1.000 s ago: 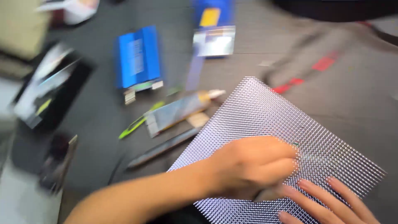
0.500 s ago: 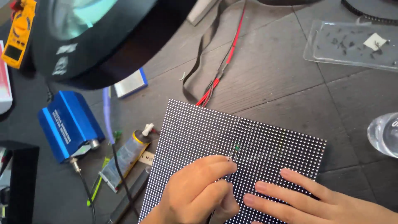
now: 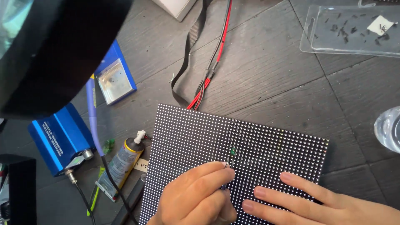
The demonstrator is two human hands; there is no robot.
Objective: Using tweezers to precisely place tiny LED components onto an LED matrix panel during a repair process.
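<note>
A black LED dot-matrix panel point(image 3: 196, 133) lies flat on a dark wooden table point(image 3: 271, 79). One small spot point(image 3: 233, 151) glows green near its middle. My left hand point(image 3: 193, 198) rests on the panel's near part, pinching a thin dark tool point(image 3: 225, 177) whose tip points up toward the green spot. Just to the right, my right hand point(image 3: 316, 204) lies on the panel with its fingers stretched out flat and nothing in it.
Red and black wires point(image 3: 212, 62) run from the panel's far edge. On the left are a blue metal box point(image 3: 60, 141), a glue tube point(image 3: 121, 164), a blue tin point(image 3: 114, 79) and a large black lamp head point(image 3: 54, 46). A clear tray point(image 3: 350, 29) sits far right, above a glass point(image 3: 389, 127).
The view has swung from the left part of the table and settled over the panel, closer in. Both hands stay on the panel's near part, the left one keeping its tool.
</note>
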